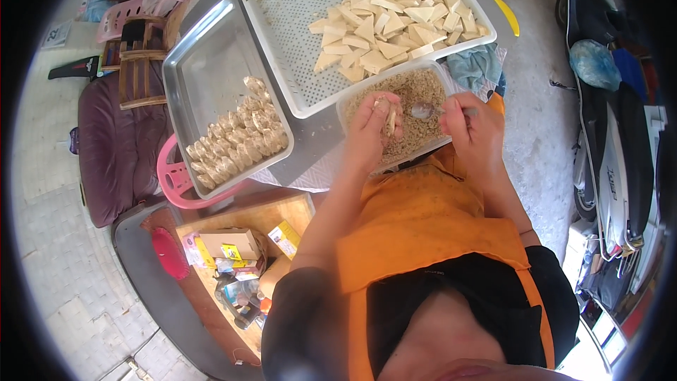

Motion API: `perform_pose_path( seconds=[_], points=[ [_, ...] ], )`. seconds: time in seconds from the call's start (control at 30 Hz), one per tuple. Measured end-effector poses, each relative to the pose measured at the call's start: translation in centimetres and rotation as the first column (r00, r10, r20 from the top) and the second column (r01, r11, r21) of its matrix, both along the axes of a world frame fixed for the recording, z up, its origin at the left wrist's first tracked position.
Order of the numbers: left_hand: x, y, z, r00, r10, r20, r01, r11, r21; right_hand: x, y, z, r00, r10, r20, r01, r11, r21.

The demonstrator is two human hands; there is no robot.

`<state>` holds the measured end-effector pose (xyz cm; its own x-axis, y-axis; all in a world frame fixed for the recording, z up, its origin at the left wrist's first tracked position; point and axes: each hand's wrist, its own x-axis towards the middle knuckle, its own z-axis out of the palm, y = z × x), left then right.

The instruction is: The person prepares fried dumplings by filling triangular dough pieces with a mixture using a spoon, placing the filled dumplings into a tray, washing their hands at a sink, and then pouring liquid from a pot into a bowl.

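Observation:
My left hand (376, 116) holds a pale tofu piece (391, 119) on edge between thumb and fingers. In my right hand (468, 120) is a metal spoon (423, 110), its bowl pointing left toward that piece. Both hands are over a plastic tub (345, 96) of brown crumbly filling (415, 140). Beyond the tub, a white perforated tray (288, 58) bears a heap of cut tofu triangles (389, 26). To the left, a rectangular metal tray (203, 71) holds rows of filled pieces (238, 135) at its near end.
A blue-grey cloth (473, 66) lies by the tub's far right corner. Under the metal tray shows a pink plastic stool or chair (172, 174). A wooden table (288, 206) with boxes and bottles stands at lower left. A motor scooter (616, 185) is parked at right.

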<state>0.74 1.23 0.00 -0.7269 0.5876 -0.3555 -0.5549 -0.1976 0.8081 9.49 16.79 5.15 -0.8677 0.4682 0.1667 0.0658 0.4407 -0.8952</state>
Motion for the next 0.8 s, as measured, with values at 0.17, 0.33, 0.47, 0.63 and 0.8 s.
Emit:
perform_pose_path(
  seconds=[0.17,0.33,0.47,0.63,0.8],
  points=[
    [0.5,0.0,-0.7,0.998,-0.034,0.060,0.026,0.991,0.133,-1.1,-0.2,-3.1,0.957,0.243,0.162,-0.214,0.961,-0.174],
    [0.4,-0.1,-0.1,0.995,0.077,0.066,-0.083,0.992,0.097,-0.4,0.9,-4.1,0.983,0.150,0.106,-0.062,0.815,-0.576],
    [-0.3,-0.6,-0.2,0.975,0.093,0.202,-0.133,0.972,0.194,-0.3,2.6,-2.3,0.996,0.092,-0.006,-0.074,0.757,-0.649],
    [0.3,0.6,1.1,0.980,-0.026,-0.196,-0.020,0.973,-0.230,-0.2,0.9,-1.6,0.993,0.085,-0.076,-0.113,0.824,-0.555],
    [0.9,0.9,0.5,0.963,-0.029,-0.267,-0.010,0.990,-0.143,0.1,-0.7,0.1,0.973,0.176,-0.151,-0.194,0.974,-0.116]
  ],
)
